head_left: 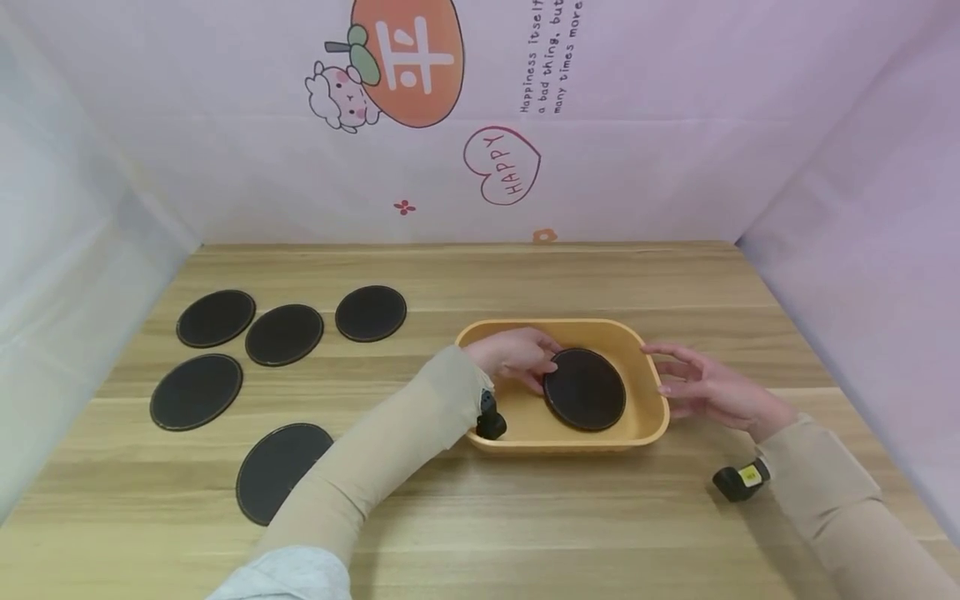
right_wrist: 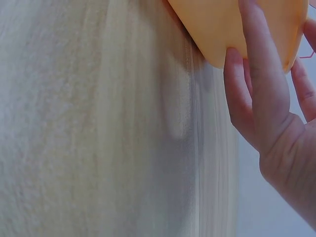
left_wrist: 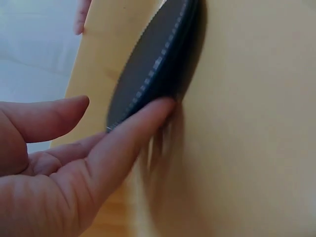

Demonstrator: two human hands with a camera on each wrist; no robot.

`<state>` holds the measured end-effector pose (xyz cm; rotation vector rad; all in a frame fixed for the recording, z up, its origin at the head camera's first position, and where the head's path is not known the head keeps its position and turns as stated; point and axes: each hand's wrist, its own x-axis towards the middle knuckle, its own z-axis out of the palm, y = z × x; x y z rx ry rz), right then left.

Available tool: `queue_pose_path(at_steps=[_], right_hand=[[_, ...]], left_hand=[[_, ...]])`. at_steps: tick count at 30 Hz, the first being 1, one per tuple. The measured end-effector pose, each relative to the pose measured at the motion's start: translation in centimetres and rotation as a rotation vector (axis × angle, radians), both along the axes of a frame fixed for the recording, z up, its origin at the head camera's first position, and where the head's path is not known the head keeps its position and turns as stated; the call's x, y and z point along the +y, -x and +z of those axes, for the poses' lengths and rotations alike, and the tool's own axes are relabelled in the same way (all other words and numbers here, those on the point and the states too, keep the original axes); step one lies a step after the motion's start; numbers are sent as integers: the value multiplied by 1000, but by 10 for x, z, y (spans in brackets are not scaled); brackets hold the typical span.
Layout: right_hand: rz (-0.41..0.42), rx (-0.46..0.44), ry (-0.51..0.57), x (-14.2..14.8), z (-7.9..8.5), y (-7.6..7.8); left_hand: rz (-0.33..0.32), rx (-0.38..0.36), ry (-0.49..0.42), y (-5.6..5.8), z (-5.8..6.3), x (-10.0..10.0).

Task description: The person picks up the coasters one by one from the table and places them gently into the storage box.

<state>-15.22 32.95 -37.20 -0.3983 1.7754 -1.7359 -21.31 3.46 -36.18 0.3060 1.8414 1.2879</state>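
A yellow tray (head_left: 654, 421) sits on the wooden table, right of centre. One round black coaster (head_left: 585, 388) lies in it, tilted against the floor of the tray (left_wrist: 247, 123). My left hand (head_left: 525, 360) reaches into the tray. In the left wrist view, the straight fingers of my left hand (left_wrist: 94, 163) touch the stitched edge of the coaster (left_wrist: 148, 64), and the thumb stands apart. My right hand (head_left: 705, 387) rests outside the tray's right wall. In the right wrist view, the straight fingers of that hand (right_wrist: 261, 94) lie against the tray's corner (right_wrist: 222, 29).
Several more black coasters lie on the table's left half, among them one (head_left: 216, 317) at the far left, one (head_left: 371, 313) nearest the tray and one (head_left: 277, 467) partly under my left sleeve. Pale cloth walls close in the table at the back and on both sides.
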Motion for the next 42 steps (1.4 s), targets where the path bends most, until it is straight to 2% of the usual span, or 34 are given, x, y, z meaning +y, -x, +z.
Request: queue_pose_path(at_steps=[4,14,18,25,28,34,38,42], right_hand=[[-11,-3,-14,-1,1,-1],[-2,-15,5,0,3,-2],[-3,-16,3,-1,4,-3],[12,-18,4,-1,4,-3],[14,-15,5,-2,5,-3],[14,-17,-4,-2,7,-4],[9,-16,-8,-2,6,-4],[13,-13,-4,-1,5,-3]], left_hand=[[6,3,15,0,3,-3],[-17,-3,-44,3,12,-14],[6,-12,-87,4,18,-19],[60,-36,-215,2,36,-30],[48,-26,-251,2,42,-38],[-31,48,-204,-1,54,-64],[-31,73,-168,-5,56,-80],[-3,51,-161,-9,53,-93]])
